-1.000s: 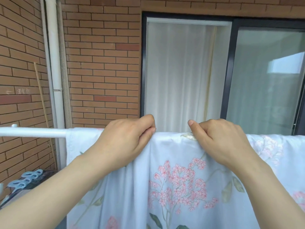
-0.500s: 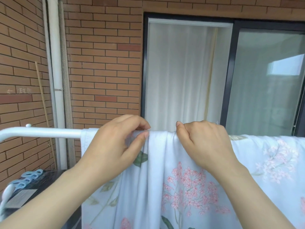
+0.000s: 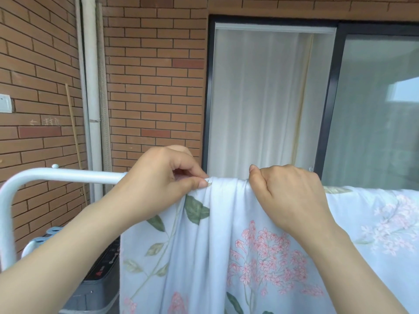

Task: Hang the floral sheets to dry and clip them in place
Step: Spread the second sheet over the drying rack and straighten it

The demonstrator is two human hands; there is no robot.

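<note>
A pale blue floral sheet [image 3: 226, 257] with pink blossoms and green leaves hangs over the white rail [image 3: 68, 175] of a drying rack, bunched into folds between my hands. My left hand [image 3: 158, 184] pinches the sheet's top edge at the rail between thumb and fingers. A little to the right, my right hand [image 3: 288, 196] grips the fabric over the rail with curled fingers. Light blue clips [image 3: 51, 233] lie low at the left, mostly hidden behind my left forearm.
A brick wall with a white drainpipe [image 3: 91, 87] stands behind the rack. A dark-framed sliding door [image 3: 328, 98] with a white curtain is straight ahead. A dark grey appliance [image 3: 99, 279] sits below the rail at the left. A thin stick [image 3: 73, 130] leans on the wall.
The sheet's left edge has slid right along the rail and gathered into folds, baring more of the rail. Both hands moved right with it, and the view shifted.
</note>
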